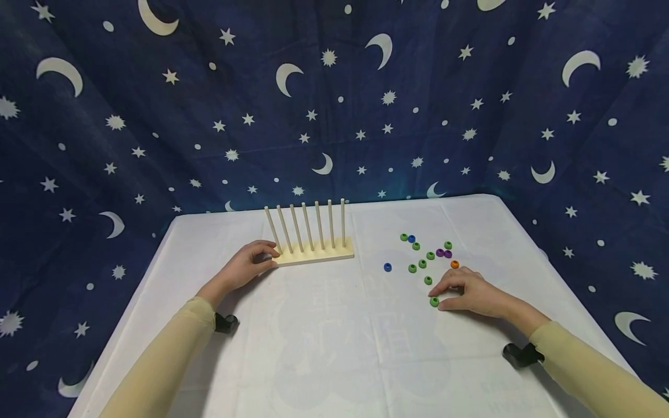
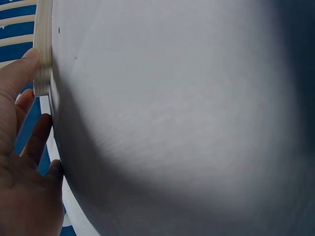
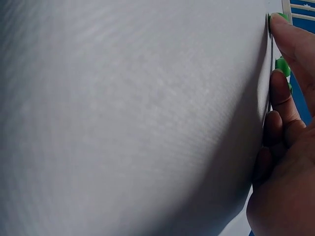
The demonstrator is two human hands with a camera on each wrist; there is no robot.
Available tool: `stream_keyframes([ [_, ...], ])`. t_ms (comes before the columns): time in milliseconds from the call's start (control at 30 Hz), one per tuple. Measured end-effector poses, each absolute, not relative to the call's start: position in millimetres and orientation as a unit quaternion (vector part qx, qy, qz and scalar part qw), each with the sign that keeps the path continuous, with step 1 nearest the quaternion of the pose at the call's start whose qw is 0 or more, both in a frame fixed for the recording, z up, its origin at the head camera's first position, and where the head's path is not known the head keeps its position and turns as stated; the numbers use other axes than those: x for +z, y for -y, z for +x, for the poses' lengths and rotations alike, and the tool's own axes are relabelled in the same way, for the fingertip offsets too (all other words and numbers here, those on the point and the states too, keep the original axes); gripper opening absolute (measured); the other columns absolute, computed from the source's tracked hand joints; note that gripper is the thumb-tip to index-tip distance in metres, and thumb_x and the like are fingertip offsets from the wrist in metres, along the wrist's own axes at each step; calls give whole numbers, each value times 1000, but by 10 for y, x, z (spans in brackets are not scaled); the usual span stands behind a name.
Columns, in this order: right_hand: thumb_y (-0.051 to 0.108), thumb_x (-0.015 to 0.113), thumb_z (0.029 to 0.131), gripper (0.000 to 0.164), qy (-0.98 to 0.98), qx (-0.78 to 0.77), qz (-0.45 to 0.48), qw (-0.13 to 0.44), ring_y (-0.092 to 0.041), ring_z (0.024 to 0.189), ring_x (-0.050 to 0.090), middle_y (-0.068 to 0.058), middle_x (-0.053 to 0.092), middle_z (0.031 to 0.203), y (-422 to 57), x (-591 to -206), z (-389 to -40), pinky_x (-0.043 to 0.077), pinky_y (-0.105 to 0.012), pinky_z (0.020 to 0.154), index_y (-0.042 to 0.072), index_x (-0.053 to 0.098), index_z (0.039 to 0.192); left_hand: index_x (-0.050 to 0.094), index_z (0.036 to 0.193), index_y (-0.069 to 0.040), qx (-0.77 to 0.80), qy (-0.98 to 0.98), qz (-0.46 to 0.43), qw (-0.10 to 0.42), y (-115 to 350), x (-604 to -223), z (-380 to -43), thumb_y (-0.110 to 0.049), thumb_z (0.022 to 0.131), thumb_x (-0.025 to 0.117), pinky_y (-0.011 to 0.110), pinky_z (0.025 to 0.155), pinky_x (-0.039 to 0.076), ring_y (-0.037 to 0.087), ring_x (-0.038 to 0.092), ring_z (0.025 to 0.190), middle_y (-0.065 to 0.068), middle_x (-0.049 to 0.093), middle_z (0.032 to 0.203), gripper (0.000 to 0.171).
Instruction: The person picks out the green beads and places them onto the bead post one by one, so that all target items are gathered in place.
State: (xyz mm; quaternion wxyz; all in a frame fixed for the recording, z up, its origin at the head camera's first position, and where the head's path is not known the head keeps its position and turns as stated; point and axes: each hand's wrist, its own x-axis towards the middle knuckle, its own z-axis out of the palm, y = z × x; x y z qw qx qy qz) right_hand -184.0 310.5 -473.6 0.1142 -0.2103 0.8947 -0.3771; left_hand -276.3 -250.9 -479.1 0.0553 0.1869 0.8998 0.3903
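At the left stands a wooden peg rack (image 1: 313, 254), a pale flat base with several upright pegs. My left hand (image 1: 248, 265) grips its left end, the thumb against the front edge in the left wrist view and the other fingers lower beside the end. On the right, my right hand (image 1: 473, 293) pinches a green bead (image 1: 434, 302) on the table between thumb and index finger. The thumb (image 3: 290, 37) touches that bead in the right wrist view. More green beads (image 1: 423, 263) lie just beyond this hand, with an orange bead (image 1: 455, 264) close behind its knuckles.
Two purple beads (image 1: 440, 252) lie among the green ones. One blue bead (image 1: 388, 267) sits apart to the left, and another blue bead (image 1: 412, 238) lies farther back. A white cloth covers the table (image 1: 324, 348); a dark blue star-and-moon curtain (image 1: 334, 75) hangs behind it.
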Motion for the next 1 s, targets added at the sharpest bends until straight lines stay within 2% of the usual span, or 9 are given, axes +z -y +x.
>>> stream_keyframes([
  [167,32,87,82,22,-894,-376,-214,113,-20,115,49,13,67,102,-3105,-4754,-1847,17,-61,110,33,78,103,74,109,-12,392,-898,193,51,2510,-4801,-2761,-15,94,77,55,118,30,38,47,138,16,58,142,16],
  [633,34,87,81,22,-899,-369,-204,119,-22,117,47,13,66,102,-3112,-4746,-1847,19,-61,110,34,78,101,73,110,-13,393,-897,188,67,2502,-4762,-2757,-18,95,76,55,116,33,38,46,138,15,56,144,16],
  [1000,34,87,81,20,-900,-370,-205,109,-21,116,47,14,67,101,-3100,-4736,-1839,22,-59,106,34,79,100,73,109,-13,391,-898,192,61,2507,-4766,-2755,-19,94,77,55,116,33,38,46,138,15,56,143,16],
])
